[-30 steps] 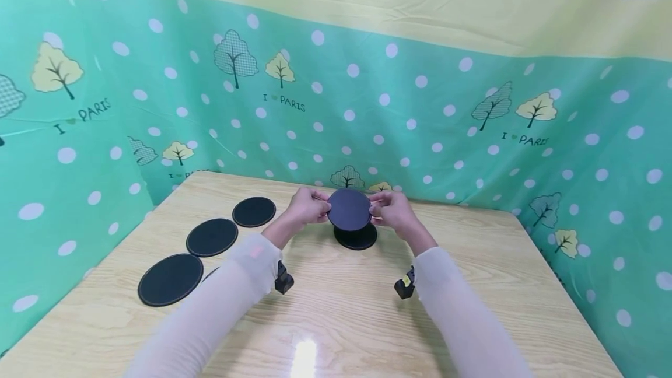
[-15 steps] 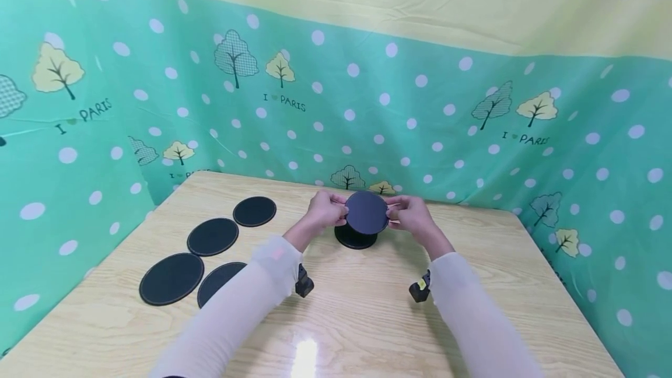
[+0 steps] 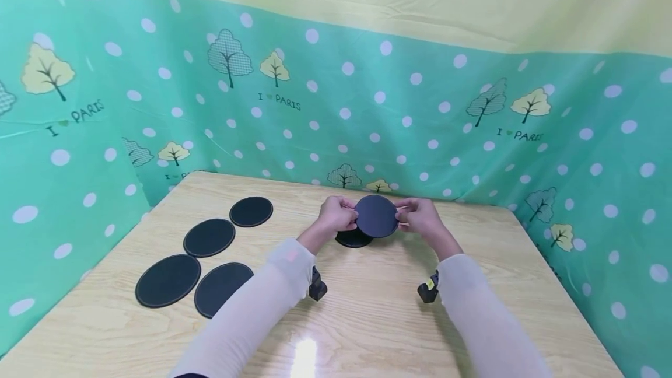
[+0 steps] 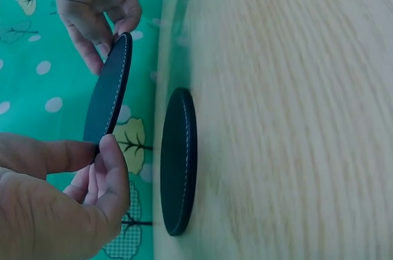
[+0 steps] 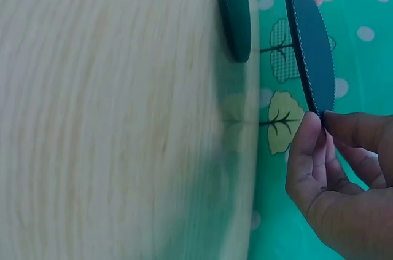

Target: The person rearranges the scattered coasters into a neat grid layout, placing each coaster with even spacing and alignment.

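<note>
Between both hands, a round black coaster (image 3: 376, 216) with pale edge stitching is held up off the table. My left hand (image 3: 336, 214) pinches its left edge between thumb and fingers, and my right hand (image 3: 422, 218) pinches the opposite edge. In the left wrist view the raised coaster (image 4: 110, 91) stands apart from the tabletop, tilted. A second black coaster (image 3: 353, 239) lies flat on the table below and to the left, partly covered by the raised one in the head view. The right wrist view shows this lying coaster (image 5: 234, 14) as well.
Several more black coasters lie on the left of the wooden table (image 3: 367, 331), among them a near one (image 3: 168, 280), a middle one (image 3: 209, 237) and a far one (image 3: 251, 211). A green and yellow printed curtain (image 3: 294, 121) hangs behind and along the sides.
Both hands have carried the raised coaster to the right, uncovering different parts of the coaster beneath. The left sleeve has shifted right, showing more of a near-left coaster.
</note>
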`<state>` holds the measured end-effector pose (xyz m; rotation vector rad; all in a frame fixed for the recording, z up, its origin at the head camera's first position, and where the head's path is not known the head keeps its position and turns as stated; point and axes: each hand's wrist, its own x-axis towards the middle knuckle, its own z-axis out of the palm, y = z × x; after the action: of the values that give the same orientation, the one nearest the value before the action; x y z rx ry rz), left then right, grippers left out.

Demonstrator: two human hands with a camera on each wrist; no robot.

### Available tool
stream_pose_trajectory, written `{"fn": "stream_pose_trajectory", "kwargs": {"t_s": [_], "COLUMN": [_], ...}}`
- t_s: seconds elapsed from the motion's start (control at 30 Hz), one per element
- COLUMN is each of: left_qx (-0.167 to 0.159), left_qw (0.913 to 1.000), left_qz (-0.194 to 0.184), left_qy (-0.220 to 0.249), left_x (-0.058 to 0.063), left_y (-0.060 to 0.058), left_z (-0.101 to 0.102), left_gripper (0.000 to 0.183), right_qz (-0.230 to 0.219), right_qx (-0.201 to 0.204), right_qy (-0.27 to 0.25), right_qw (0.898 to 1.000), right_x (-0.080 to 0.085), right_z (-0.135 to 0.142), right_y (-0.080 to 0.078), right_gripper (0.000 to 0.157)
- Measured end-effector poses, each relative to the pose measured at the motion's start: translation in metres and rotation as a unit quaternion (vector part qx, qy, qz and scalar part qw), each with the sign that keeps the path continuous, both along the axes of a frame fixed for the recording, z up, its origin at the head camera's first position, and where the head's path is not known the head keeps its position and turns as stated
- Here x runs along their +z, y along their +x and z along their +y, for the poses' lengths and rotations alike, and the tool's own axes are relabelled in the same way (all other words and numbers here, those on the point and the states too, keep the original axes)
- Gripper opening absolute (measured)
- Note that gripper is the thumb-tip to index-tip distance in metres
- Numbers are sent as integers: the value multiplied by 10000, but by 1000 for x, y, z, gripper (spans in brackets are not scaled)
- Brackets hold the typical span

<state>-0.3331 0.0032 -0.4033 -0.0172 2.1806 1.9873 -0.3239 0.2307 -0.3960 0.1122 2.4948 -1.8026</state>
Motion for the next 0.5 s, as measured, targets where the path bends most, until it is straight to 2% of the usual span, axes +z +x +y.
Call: {"fn": "stream_pose_trajectory", "kwargs": {"t_s": [0.5], "left_qx": [-103], "left_qw": [9997], "left_qz": [-213], "left_qy": [-78], "left_x": [-8], "left_y": [4], "left_z": [20], "left_gripper": [14], "right_qz": [-122], "right_qx": [60], "right_qy": [109], "right_qw": [9998], "right_x": [-3], "right_z": [20], "right_y": [3], "right_gripper": [31]}}
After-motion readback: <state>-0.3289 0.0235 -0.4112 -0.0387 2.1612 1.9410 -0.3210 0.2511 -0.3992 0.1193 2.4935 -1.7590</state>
